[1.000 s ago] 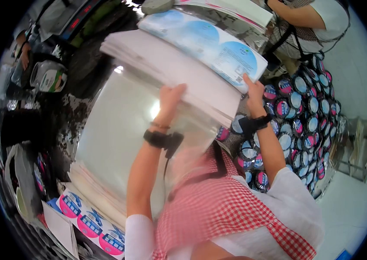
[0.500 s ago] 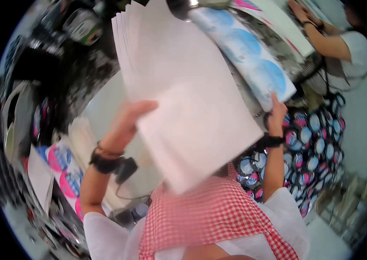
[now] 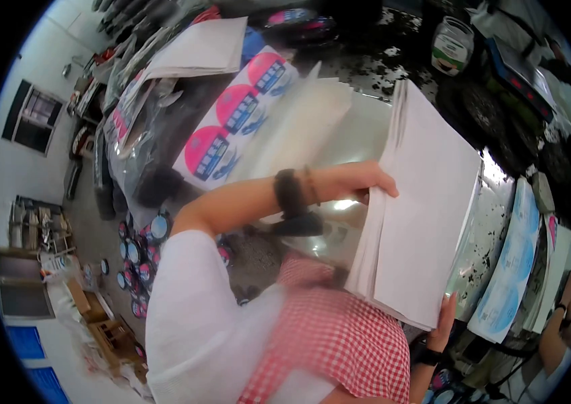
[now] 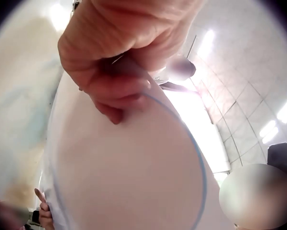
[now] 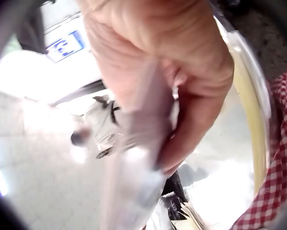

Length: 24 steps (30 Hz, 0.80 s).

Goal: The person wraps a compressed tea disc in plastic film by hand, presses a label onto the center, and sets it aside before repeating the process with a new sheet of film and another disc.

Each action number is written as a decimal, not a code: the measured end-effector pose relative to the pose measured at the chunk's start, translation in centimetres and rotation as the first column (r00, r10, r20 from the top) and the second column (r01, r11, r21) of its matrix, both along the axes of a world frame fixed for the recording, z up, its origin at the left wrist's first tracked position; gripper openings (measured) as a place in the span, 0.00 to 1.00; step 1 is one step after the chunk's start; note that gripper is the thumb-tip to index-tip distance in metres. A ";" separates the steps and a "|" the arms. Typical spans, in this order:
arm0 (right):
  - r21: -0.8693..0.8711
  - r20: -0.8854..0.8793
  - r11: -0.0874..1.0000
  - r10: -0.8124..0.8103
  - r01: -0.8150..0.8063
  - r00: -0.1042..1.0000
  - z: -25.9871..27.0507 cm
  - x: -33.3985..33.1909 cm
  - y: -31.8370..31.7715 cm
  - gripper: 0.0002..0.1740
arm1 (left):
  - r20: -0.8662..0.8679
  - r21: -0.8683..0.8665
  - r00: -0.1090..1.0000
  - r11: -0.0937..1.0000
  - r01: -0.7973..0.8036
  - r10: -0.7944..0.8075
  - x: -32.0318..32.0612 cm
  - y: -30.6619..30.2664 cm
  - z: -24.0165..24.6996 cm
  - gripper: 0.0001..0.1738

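A thick stack of white sheets is held tilted over a shiny metal surface. My left hand grips its left edge; in the left wrist view the left hand has its fingers curled against the sheets, one of which shows a faint blue curved line. At the lower right corner, my right hand holds the stack. The right wrist view shows the right hand pinching the edge of the blurred stack between thumb and fingers.
Blue-and-white printed sheets lie right of the stack. Left of it are cream sheets and pink-and-blue printed sheets. A clear jar stands at the back. Round lidded packs cover the floor at left; another person's arm shows at right.
The head view has swung leftward. The stack has turned more upright, and the right hand has left the blue-and-white sheets and taken hold of the stack's lower right corner.
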State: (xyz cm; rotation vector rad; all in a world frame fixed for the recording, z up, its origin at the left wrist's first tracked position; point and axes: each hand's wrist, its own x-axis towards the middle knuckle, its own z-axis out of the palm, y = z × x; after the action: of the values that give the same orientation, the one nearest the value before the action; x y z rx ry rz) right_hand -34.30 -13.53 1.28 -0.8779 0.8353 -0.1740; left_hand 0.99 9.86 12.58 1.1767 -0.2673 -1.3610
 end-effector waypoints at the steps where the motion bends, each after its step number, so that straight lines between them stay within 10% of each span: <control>1: -0.098 0.022 0.993 0.067 -0.064 0.998 -0.7 -0.3 -1.0 0.31 | 0.024 0.001 1.000 1.000 0.003 -0.003 0.1 0.1 0.0 0.06; 4: -0.109 0.015 0.966 0.237 -0.234 0.971 -0.7 2.4 -3.6 0.29 | 0.069 0.038 0.994 0.996 0.078 -0.081 0.8 1.3 -1.1 0.11; 5: 0.139 0.074 0.959 0.238 -0.246 0.968 1.8 5.5 -2.2 0.26 | 0.124 0.061 0.981 0.988 0.141 -0.148 1.5 2.1 -2.0 0.14; 7: -0.076 0.030 0.960 0.271 -0.268 0.962 2.8 6.8 -1.4 0.26 | 0.365 0.218 0.885 0.951 0.220 -0.288 3.3 4.5 -1.5 0.20; 10: -0.171 -0.020 0.950 0.261 -0.260 0.965 4.5 8.1 -0.3 0.28 | 0.738 0.493 0.493 0.867 0.070 -0.460 6.9 12.2 4.4 0.33; 11: -0.181 -0.047 0.940 0.287 -0.291 0.957 5.7 8.6 0.2 0.28 | 0.894 0.447 0.095 0.882 -0.148 -0.437 10.9 16.3 3.1 0.32; 12: -0.184 -0.081 0.929 0.311 -0.321 0.947 6.0 8.8 0.8 0.27 | 0.904 0.407 0.275 0.855 -0.321 -0.327 14.4 20.1 4.8 0.30; 13: -0.143 -0.093 0.942 0.293 -0.304 0.952 5.2 8.8 0.9 0.28 | 0.876 0.411 -0.011 0.757 -0.508 -0.482 16.5 22.4 7.6 0.31; 16: -0.035 -0.145 0.961 0.266 -0.273 0.953 2.5 7.8 -1.2 0.30 | 0.221 0.331 -0.265 0.328 -0.885 -0.938 25.2 30.3 3.1 0.50; 20: 0.006 -0.202 0.968 0.247 -0.251 0.948 1.8 8.1 -1.7 0.35 | 0.052 0.232 -0.435 0.434 -0.871 -0.899 32.4 32.5 -0.2 0.37; 21: -0.010 -0.209 0.971 0.233 -0.240 0.950 1.7 8.0 -1.6 0.36 | -0.003 0.250 -0.390 0.377 -0.892 -0.921 33.5 33.0 0.1 0.46; 24: 0.011 -0.218 0.970 0.240 -0.244 0.946 1.5 7.5 -1.3 0.38 | 0.420 0.505 -0.119 0.341 -0.793 -0.900 37.5 35.6 2.8 0.31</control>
State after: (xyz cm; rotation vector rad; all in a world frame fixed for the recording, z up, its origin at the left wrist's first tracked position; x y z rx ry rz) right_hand -26.78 -14.79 2.77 -1.0187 0.9219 0.1341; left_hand 38.52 45.49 15.40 3.4864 -0.7324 0.2343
